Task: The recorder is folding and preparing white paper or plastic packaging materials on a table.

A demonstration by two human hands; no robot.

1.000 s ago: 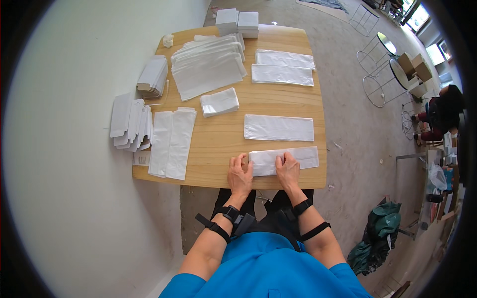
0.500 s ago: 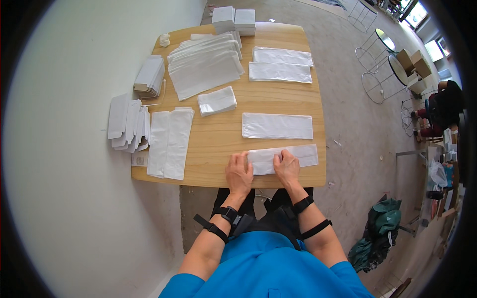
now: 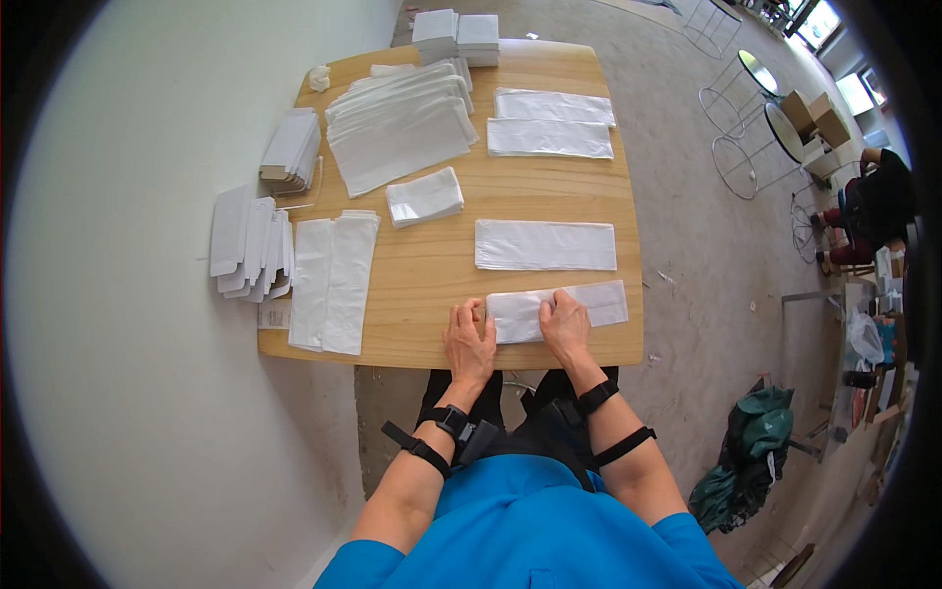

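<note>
At the table's near edge lies a folded white plastic bag, a long, slightly creased strip with its left part doubled over. Beside its left end rests my left hand, fingers bent and apart, the thumb against the folded end. My right hand is closed on top of the bag near its middle, knuckles bent and fingertips partly hidden. Just beyond lies another flat white bag. A smaller folded white bundle sits near the table's middle.
The wooden table also bears a fanned stack of white bags, long bags at the left and far right. White boxes stand at the back; flattened cartons lean by the wall. A person sits at the right.
The view has shifted slightly. My left fingers have loosened a little, with a wider gap between thumb and forefinger. My right hand stays on the bag.
</note>
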